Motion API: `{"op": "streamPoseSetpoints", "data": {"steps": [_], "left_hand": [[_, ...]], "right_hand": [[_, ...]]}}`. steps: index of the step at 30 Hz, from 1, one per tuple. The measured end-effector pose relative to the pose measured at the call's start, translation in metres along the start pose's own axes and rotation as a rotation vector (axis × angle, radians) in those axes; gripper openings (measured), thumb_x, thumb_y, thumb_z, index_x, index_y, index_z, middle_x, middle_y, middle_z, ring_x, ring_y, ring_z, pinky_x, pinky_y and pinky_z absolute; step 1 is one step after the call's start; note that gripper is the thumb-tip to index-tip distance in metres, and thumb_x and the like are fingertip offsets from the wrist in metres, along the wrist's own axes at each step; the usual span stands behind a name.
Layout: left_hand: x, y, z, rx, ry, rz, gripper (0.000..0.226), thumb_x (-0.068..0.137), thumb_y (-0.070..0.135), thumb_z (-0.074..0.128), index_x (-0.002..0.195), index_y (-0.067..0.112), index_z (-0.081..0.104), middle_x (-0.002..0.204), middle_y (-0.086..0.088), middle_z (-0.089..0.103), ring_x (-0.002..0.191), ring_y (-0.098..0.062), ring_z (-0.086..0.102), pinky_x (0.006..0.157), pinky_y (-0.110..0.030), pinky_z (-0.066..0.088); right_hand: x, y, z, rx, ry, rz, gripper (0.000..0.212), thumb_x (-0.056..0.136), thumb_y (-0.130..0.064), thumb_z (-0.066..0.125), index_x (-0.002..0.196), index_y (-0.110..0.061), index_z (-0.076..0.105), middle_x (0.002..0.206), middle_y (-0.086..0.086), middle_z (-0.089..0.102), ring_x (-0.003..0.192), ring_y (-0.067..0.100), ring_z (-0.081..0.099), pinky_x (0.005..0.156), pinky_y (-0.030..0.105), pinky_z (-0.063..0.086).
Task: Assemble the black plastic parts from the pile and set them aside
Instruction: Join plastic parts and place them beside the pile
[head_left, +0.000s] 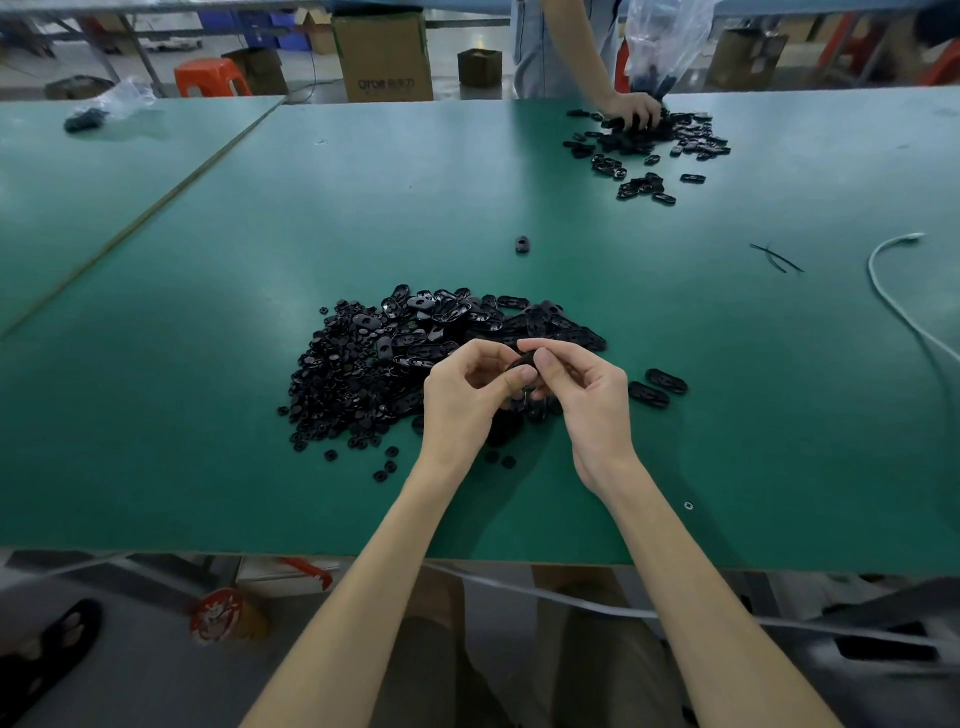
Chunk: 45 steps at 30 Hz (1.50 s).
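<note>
A large pile of black plastic parts (395, 358) lies on the green table (363, 208), with small round pieces at its left and oval pieces at its back and right. Just in front of the pile, my left hand (467, 400) and my right hand (582, 395) meet over it. Both pinch one black plastic part (523, 359) between thumbs and fingertips; most of that part is hidden by my fingers. Two oval parts (657, 387) lie apart to the right of my hands.
A single black part (522, 245) sits alone mid-table. Across the table another person's hand (636, 110) rests in a second pile (649, 145) under a plastic bag (667, 47). A white cable (893, 306) curves along the right side. Black ties (776, 258) lie near it.
</note>
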<state>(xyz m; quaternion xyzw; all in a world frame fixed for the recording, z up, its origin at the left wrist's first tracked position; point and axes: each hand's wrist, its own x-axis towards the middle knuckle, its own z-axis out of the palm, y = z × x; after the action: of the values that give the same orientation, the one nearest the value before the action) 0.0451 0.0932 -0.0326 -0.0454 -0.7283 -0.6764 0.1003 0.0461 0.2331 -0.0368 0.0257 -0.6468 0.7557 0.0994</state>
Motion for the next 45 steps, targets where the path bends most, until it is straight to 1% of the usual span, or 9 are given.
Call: {"op": "streamPoseSetpoints", "data": {"steps": [6,15,19,26,31,33,38,43,45], "left_hand": [[0.0004,0.0021,0.0013,0.030,-0.021,-0.008,0.016,0.085,0.022,0.084,0.089,0.012,0.073,0.075,-0.002,0.074,0.062,-0.016,0.069,0.060,-0.027,0.056],[0.0014,0.0009,0.0036,0.113,-0.054,-0.008,0.014,0.088,0.025,0.082,0.088,0.014,0.074,0.068,0.006,0.071,0.057,-0.012,0.065,0.060,-0.030,0.056],[0.0015,0.0013,0.0041,0.121,-0.094,-0.003,0.015,0.092,0.023,0.077,0.090,0.009,0.075,0.067,-0.002,0.072,0.058,-0.012,0.065,0.062,-0.027,0.054],[0.0021,0.0024,0.0040,0.079,-0.151,-0.011,0.011,0.091,0.013,0.077,0.089,0.003,0.074,0.072,-0.004,0.074,0.063,-0.015,0.068,0.069,-0.025,0.055],[0.0009,0.0016,0.0035,0.075,-0.116,-0.024,0.012,0.093,0.015,0.075,0.093,0.002,0.075,0.066,0.001,0.071,0.058,-0.010,0.065,0.062,-0.016,0.048],[0.0006,0.0014,0.0032,0.055,-0.084,-0.027,0.009,0.094,0.015,0.075,0.093,0.006,0.075,0.063,0.001,0.070,0.057,-0.010,0.065,0.060,-0.018,0.049],[0.0007,0.0009,-0.0003,-0.027,-0.014,-0.018,0.008,0.093,0.015,0.076,0.094,0.007,0.075,0.068,-0.005,0.073,0.060,-0.013,0.067,0.064,-0.021,0.054],[0.0006,0.0008,-0.0008,-0.048,-0.001,-0.003,0.002,0.092,0.012,0.076,0.093,0.010,0.075,0.070,-0.004,0.073,0.061,-0.012,0.067,0.063,-0.020,0.054],[0.0009,0.0004,-0.0005,-0.050,-0.005,-0.006,0.001,0.092,0.012,0.076,0.093,0.012,0.075,0.070,-0.003,0.073,0.061,-0.012,0.067,0.063,-0.020,0.054]], "right_hand": [[0.0006,-0.0002,-0.0008,0.043,0.068,0.045,0.001,0.096,-0.015,0.075,0.095,-0.014,0.075,0.079,-0.003,0.074,0.065,0.011,0.060,0.062,0.022,0.054],[-0.0001,-0.0006,-0.0011,0.035,0.079,0.048,0.013,0.097,-0.020,0.075,0.092,-0.007,0.072,0.074,0.000,0.070,0.059,0.013,0.056,0.062,0.025,0.052],[0.0003,-0.0016,0.0004,0.020,0.101,0.054,0.015,0.097,-0.023,0.075,0.092,-0.009,0.072,0.072,0.003,0.067,0.057,0.016,0.053,0.059,0.028,0.050],[0.0001,-0.0010,0.0005,0.035,0.116,0.061,0.014,0.097,-0.022,0.076,0.091,-0.009,0.072,0.067,0.001,0.066,0.055,0.014,0.054,0.056,0.026,0.050],[-0.0018,-0.0037,0.0012,0.022,0.083,0.013,0.004,0.098,-0.016,0.074,0.101,-0.017,0.072,0.077,-0.003,0.067,0.056,0.014,0.055,0.058,0.025,0.051],[-0.0027,-0.0047,0.0011,-0.025,0.079,-0.025,0.012,0.097,-0.011,0.073,0.101,-0.022,0.072,0.084,-0.005,0.065,0.059,0.015,0.057,0.061,0.025,0.052],[-0.0040,-0.0049,0.0044,-0.175,0.035,-0.083,0.020,0.098,-0.006,0.071,0.098,-0.027,0.074,0.105,0.011,0.067,0.081,0.019,0.064,0.070,0.033,0.056],[-0.0044,-0.0052,0.0066,-0.333,0.025,-0.143,0.015,0.098,-0.011,0.072,0.097,-0.026,0.077,0.106,-0.004,0.063,0.082,0.010,0.065,0.073,0.032,0.058],[-0.0045,-0.0054,0.0069,-0.367,0.025,-0.153,0.016,0.098,-0.010,0.072,0.097,-0.026,0.075,0.106,-0.006,0.063,0.083,0.008,0.066,0.071,0.025,0.056]]}}
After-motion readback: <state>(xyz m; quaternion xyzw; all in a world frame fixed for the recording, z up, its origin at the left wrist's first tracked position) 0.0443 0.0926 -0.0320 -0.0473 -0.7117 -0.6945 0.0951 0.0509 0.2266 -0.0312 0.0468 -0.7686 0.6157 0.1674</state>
